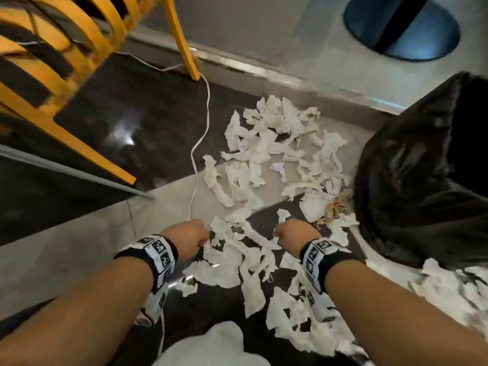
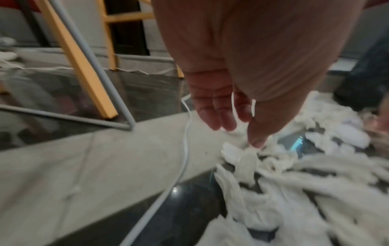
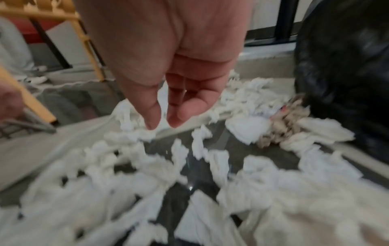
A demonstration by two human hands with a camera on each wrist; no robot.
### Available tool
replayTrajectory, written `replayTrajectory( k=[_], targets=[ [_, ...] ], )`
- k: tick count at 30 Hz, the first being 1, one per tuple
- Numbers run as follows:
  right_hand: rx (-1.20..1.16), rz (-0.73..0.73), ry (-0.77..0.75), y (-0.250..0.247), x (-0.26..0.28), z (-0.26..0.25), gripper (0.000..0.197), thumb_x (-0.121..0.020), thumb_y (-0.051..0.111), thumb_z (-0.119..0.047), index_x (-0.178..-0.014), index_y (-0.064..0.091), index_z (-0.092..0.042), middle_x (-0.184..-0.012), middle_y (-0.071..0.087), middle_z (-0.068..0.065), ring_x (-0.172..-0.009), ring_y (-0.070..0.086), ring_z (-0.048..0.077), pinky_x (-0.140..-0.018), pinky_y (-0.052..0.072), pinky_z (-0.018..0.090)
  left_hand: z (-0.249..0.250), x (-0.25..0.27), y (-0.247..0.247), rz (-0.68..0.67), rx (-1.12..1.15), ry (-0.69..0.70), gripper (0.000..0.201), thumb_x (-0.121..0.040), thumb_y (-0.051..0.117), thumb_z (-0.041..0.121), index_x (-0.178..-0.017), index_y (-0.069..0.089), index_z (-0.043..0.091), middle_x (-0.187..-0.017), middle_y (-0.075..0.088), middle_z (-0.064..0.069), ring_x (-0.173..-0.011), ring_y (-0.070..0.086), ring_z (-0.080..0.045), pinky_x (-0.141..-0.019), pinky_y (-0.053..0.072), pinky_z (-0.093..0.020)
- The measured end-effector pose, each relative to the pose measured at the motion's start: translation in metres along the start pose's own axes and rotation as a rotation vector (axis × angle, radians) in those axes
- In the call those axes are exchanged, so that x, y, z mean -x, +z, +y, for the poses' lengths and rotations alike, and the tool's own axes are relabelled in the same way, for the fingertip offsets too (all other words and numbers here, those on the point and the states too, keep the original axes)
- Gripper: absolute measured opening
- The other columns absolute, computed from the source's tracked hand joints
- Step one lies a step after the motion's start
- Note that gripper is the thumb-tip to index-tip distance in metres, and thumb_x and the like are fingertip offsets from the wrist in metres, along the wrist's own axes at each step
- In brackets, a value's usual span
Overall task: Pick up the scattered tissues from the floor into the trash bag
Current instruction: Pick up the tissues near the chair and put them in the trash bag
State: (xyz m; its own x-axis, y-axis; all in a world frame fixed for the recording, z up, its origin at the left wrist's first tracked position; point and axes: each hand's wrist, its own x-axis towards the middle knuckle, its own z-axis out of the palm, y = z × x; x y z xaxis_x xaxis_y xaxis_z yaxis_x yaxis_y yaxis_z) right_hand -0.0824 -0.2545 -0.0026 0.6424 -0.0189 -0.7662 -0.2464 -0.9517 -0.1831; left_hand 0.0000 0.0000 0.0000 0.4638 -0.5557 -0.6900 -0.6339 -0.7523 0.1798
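Note:
Several crumpled white tissues [image 1: 277, 143] lie scattered over the dark and grey floor, from my knees to the wall. The black trash bag [image 1: 422, 167] stands at the right, its side against the pile. My left hand [image 1: 192, 233] hangs over the pile's left edge. In the left wrist view its fingers [image 2: 216, 116] point down, relaxed, and the thumb tip touches a tissue [image 2: 238, 149]. My right hand [image 1: 293, 231] hovers over the pile's middle. Its thumb and forefinger tips [image 3: 176, 119] are close together just above a tissue [image 3: 130, 133], holding nothing.
A yellow chair [image 1: 66, 75] and a grey metal bar [image 1: 79, 173] stand at the left. A thin white cable [image 1: 203, 122] runs along the floor past my left hand. Brownish crumpled paper [image 1: 335, 207] lies beside the bag. A blue round object [image 1: 401, 30] sits by the far wall.

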Motion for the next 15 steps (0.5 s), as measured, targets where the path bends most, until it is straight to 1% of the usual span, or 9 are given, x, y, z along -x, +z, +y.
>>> replayTrajectory(
  k=[1, 2, 4, 6, 8, 9, 11, 13, 15],
  targets=[
    [-0.004, -0.011, -0.001, 0.012, -0.011, -0.001, 0.042, -0.091, 0.049, -0.013, -0.132, 0.05, -0.023, -0.138, 0.045, 0.012, -0.122, 0.05, 0.032, -0.102, 0.043, 0.037, 0.001, -0.014, 0.015, 0.008, 0.011, 0.027, 0.024, -0.084, 0.05, 0.01, -0.106, 0.059, 0.016, -0.108, 0.048, -0.005, -0.097, 0.055, -0.025, -0.078, 0.043, -0.03],
    [-0.026, 0.021, -0.02, 0.024, -0.023, 0.0, 0.044, -0.091, 0.05, -0.015, -0.133, 0.048, -0.024, -0.136, 0.044, 0.011, -0.12, 0.051, 0.033, -0.1, 0.043, 0.037, 0.001, -0.028, 0.025, 0.026, 0.03, 0.052, 0.032, -0.084, 0.052, 0.011, -0.115, 0.056, 0.018, -0.115, 0.047, -0.005, -0.102, 0.054, -0.026, -0.083, 0.045, -0.032],
    [-0.033, 0.042, -0.063, 0.051, -0.039, -0.002, 0.044, -0.089, 0.052, -0.02, -0.133, 0.045, -0.026, -0.129, 0.043, 0.011, -0.113, 0.054, 0.034, -0.094, 0.045, 0.038, 0.004, -0.051, 0.049, -0.027, 0.031, 0.097, 0.051, -0.084, 0.057, 0.015, -0.132, 0.044, 0.028, -0.126, 0.04, -0.003, -0.11, 0.051, -0.025, -0.093, 0.046, -0.036],
    [-0.055, 0.083, -0.064, 0.069, -0.047, -0.003, 0.036, -0.091, 0.048, -0.019, -0.126, 0.049, -0.022, -0.122, 0.046, 0.013, -0.107, 0.057, 0.034, -0.09, 0.046, 0.037, 0.007, -0.066, 0.062, -0.046, 0.0, 0.093, 0.06, -0.084, 0.059, 0.019, -0.138, 0.036, 0.033, -0.128, 0.037, -0.003, -0.113, 0.048, -0.026, -0.096, 0.045, -0.035],
    [-0.083, 0.154, -0.042, 0.07, -0.051, -0.001, 0.027, -0.092, 0.044, -0.016, -0.116, 0.055, -0.013, -0.116, 0.052, 0.013, -0.104, 0.057, 0.033, -0.087, 0.044, 0.033, 0.009, -0.073, 0.063, -0.033, -0.037, 0.105, 0.045, -0.089, 0.052, 0.02, -0.133, 0.045, 0.026, -0.123, 0.045, -0.006, -0.111, 0.051, -0.028, -0.091, 0.043, -0.034],
    [-0.134, 0.187, -0.023, 0.067, -0.051, 0.001, 0.024, -0.092, 0.044, -0.017, -0.111, 0.058, -0.01, -0.113, 0.055, 0.014, -0.105, 0.057, 0.032, -0.086, 0.043, 0.032, 0.011, -0.075, 0.062, -0.011, -0.012, 0.106, 0.036, -0.091, 0.048, 0.019, -0.127, 0.052, 0.021, -0.12, 0.049, -0.009, -0.109, 0.053, -0.029, -0.089, 0.042, -0.034],
    [-0.284, 0.255, 0.02, 0.054, -0.048, 0.003, 0.025, -0.094, 0.046, -0.022, -0.105, 0.06, -0.006, -0.111, 0.06, 0.015, -0.106, 0.057, 0.031, -0.085, 0.042, 0.03, 0.012, -0.076, 0.056, 0.068, 0.107, 0.073, 0.028, -0.092, 0.046, 0.017, -0.117, 0.058, 0.016, -0.115, 0.053, -0.009, -0.105, 0.055, -0.028, -0.088, 0.042, -0.032],
    [-0.455, 0.316, 0.043, 0.037, -0.041, 0.003, 0.032, -0.095, 0.047, -0.031, -0.109, 0.061, -0.006, -0.114, 0.062, 0.015, -0.11, 0.056, 0.03, -0.088, 0.041, 0.03, 0.012, -0.075, 0.048, 0.197, 0.294, 0.053, 0.023, -0.091, 0.049, 0.017, -0.111, 0.059, 0.013, -0.11, 0.053, -0.004, -0.099, 0.055, -0.022, -0.084, 0.042, -0.027],
    [-0.592, 0.4, 0.05, 0.021, -0.038, 0.004, 0.033, -0.094, 0.049, -0.035, -0.11, 0.061, -0.008, -0.115, 0.061, 0.012, -0.111, 0.056, 0.028, -0.088, 0.04, 0.029, 0.013, -0.078, 0.04, 0.326, 0.433, 0.052, 0.012, -0.088, 0.055, 0.017, -0.098, 0.06, 0.011, -0.094, 0.049, 0.002, -0.083, 0.052, -0.014, -0.07, 0.038, -0.019]
  ],
)
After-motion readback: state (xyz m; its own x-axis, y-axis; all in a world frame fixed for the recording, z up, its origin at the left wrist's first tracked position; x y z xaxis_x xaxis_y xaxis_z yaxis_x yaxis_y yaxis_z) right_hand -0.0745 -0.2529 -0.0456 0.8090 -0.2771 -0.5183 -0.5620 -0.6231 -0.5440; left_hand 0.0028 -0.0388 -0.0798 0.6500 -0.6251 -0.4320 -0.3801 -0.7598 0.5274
